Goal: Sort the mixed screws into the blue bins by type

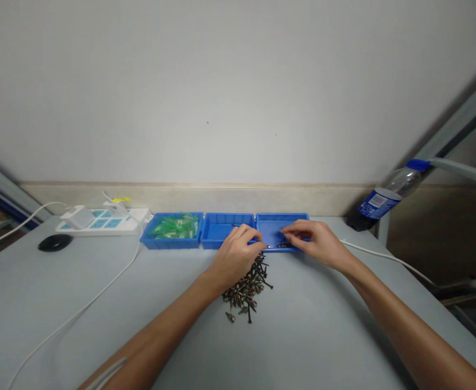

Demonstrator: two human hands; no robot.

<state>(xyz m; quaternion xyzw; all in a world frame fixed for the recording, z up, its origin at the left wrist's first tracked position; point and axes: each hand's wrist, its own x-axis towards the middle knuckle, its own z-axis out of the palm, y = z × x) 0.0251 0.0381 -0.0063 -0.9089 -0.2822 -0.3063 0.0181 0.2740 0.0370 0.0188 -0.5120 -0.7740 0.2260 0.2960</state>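
Note:
My left hand (pixel 240 250) is closed in a pinch above the gap between the middle blue bin (pixel 222 227) and the right blue bin (pixel 272 223). A small piece shows by its fingertips, too small to name. Over the right bin, my right hand (pixel 317 242) also pinches, its fingertips hiding whatever they hold. A few dark metal pieces (pixel 284 244) lie in that bin below it. Beneath my left hand, a pile of dark screws and brassy metal fittings (pixel 244 292) is heaped on the table, partly covered by the hand.
A left blue bin (pixel 173 245) holds green and clear plastic pieces (pixel 177 225). Farther left are a white power strip (pixel 136 225), a black oval object (pixel 55 242) and a white cable (pixel 100 295). A dark drink bottle (pixel 380 203) leans at the right against a metal frame.

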